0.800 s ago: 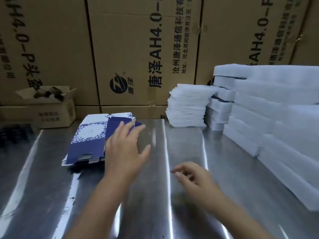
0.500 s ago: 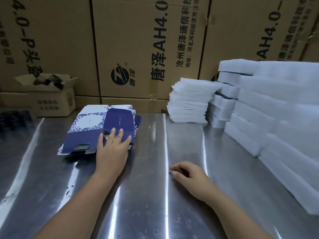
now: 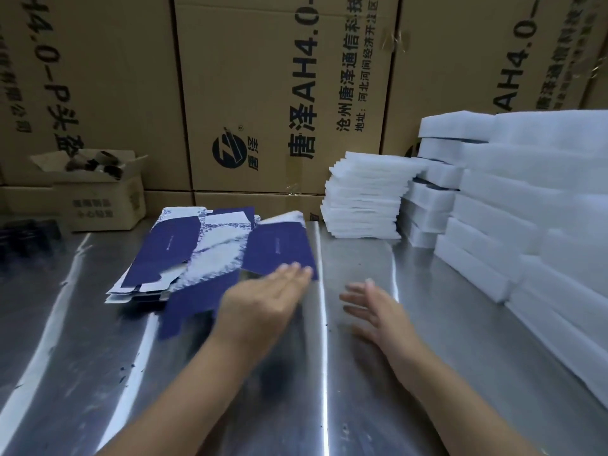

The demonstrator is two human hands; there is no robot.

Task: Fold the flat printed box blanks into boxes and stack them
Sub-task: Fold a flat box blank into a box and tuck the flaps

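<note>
Progress: early, no folded printed box in view | pile of flat blanks [image 3: 171, 255] far left on surface [image 3: 427, 357] | one blank [image 3: 279, 250] askew off pile, near edge under left grip [image 3: 263, 297], fingers straight, pressing | right grip [image 3: 371, 307] wide, empty, just beside | remaining: fold everything, stack.

We note a table [image 3: 362, 373] running front to back. On it, left of centre: a pile of flat box blanks [image 3: 164, 251]. One loose blank [image 3: 279, 248] lies askew, partly on the pile and reaching off to its right. The left hand [image 3: 263, 297] lies over that blank's near edge, and the right hand [image 3: 375, 311] is just beside it, to the right. We log a stack of thin sheets [image 3: 365, 199] behind centre-right, with stacked slabs [image 3: 526, 192] along the right edge. An open carton [image 3: 98, 199] sits far left, and large cartons [image 3: 263, 77] wall the back.
</note>
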